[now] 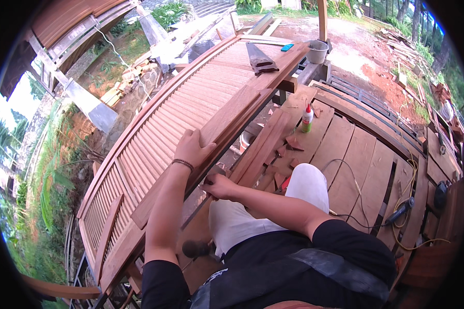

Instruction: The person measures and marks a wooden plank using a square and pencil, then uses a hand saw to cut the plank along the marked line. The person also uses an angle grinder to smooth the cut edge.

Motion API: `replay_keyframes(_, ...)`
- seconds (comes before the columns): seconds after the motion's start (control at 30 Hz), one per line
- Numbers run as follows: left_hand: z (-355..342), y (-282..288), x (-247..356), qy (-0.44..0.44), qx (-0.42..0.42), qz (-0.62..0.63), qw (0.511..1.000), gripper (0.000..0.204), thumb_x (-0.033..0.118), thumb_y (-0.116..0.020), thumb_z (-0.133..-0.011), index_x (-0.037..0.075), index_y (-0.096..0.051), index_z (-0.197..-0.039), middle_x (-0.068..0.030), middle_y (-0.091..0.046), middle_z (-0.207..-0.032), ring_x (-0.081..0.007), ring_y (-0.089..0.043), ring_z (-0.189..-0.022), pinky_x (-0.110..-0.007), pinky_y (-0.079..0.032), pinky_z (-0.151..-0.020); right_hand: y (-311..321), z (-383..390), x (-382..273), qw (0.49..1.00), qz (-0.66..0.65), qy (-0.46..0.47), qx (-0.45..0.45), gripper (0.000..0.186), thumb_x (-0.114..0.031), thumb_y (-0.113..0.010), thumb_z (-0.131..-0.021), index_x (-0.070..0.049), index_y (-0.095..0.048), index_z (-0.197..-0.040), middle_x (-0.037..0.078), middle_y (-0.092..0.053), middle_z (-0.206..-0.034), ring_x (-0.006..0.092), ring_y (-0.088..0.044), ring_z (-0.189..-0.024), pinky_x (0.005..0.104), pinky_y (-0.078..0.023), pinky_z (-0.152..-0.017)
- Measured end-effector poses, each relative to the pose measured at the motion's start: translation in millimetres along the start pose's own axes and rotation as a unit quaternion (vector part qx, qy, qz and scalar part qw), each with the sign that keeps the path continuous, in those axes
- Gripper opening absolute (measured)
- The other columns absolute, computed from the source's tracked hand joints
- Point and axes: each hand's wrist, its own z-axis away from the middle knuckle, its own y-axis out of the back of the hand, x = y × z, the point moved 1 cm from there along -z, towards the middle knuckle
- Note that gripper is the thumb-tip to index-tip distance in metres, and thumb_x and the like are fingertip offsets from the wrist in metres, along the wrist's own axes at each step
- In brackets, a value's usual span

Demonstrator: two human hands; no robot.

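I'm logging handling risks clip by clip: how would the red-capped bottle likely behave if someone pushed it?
The bottle would probably tip easily, since it stands upright and looks tall for its narrow base. Once down, its rounded body could roll across the planks. It may feel light, given its small size, though its fill can't be judged.

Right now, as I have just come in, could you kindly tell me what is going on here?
A person has the left hand across a long wooden board on a slatted wooden panel. The right hand is beside it with curled fingers; what it holds, if anything, is unclear. A handsaw lies toward the panel's far end, and a red-tipped bottle stands to the right.
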Motion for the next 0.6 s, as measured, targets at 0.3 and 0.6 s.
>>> replay_keyframes(0.3,-10.0,-23.3,11.8,0.026,0.038,-0.009,0.999,0.078,0.056,-0.068,-0.082,-0.004,-0.053,-0.129,-0.0259,-0.055,-0.124,-0.0396,-0.054,-0.117,-0.044,-0.043,-0.102,132.6,150.9,122.3,0.953,-0.150,-0.009,0.263,0.011,-0.014,-0.059,-0.097,-0.003,-0.059,-0.095,0.005,-0.062,-0.078,0.0102,-0.059,-0.064,0.0252,-0.049,-0.058)
replay_keyframes(0.6,-10.7,-26.6,-7.4,0.014,0.022,-0.040,0.999,0.073,0.046,-0.070,-0.087,-0.008,-0.051,-0.132,-0.0288,-0.053,-0.127,-0.0436,-0.051,-0.119,-0.047,-0.041,-0.101,246.0,281.3,234.8,0.766,-0.068,-0.095,0.632,0.020,-0.021,-0.065,-0.088,-0.001,-0.063,-0.091,0.011,-0.068,-0.079,0.0177,-0.066,-0.068,0.0333,-0.052,-0.064)
